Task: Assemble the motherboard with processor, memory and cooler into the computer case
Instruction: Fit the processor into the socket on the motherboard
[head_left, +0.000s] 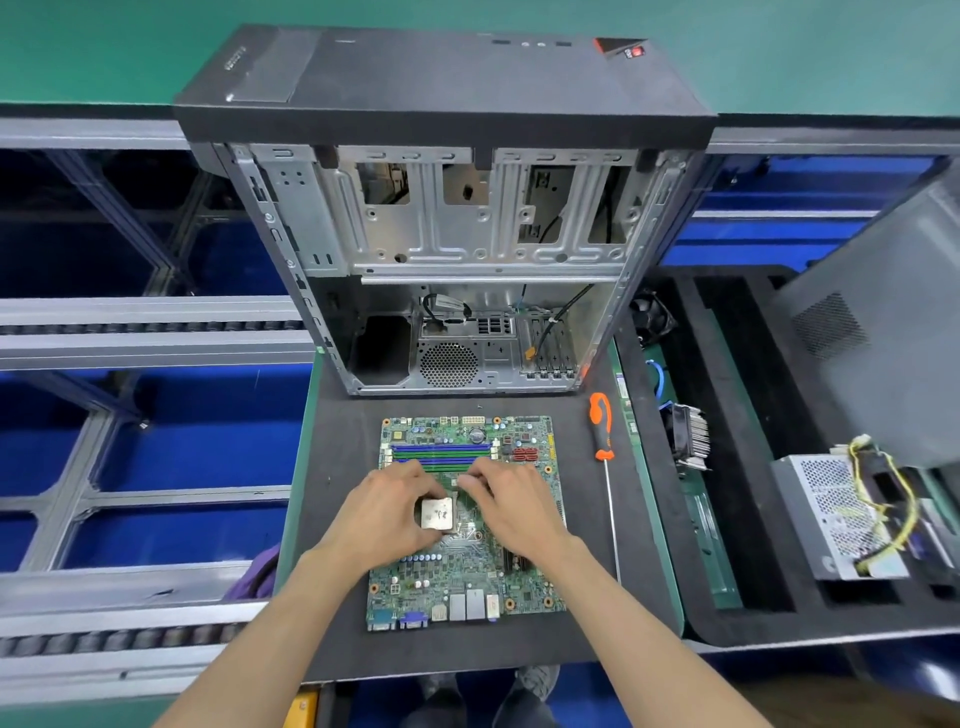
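— Where's the board?

— The motherboard (467, 525) lies flat on the dark mat (337, 467), just near of the open computer case (457, 249).

— And my hands?

— I see my left hand (387, 512) pinching the processor (437, 513) over the socket; my right hand (511, 506) rests on the board, fingers curled, though what they grip I cannot tell.

— Tools?

— A screwdriver (602, 431) lies to the right.
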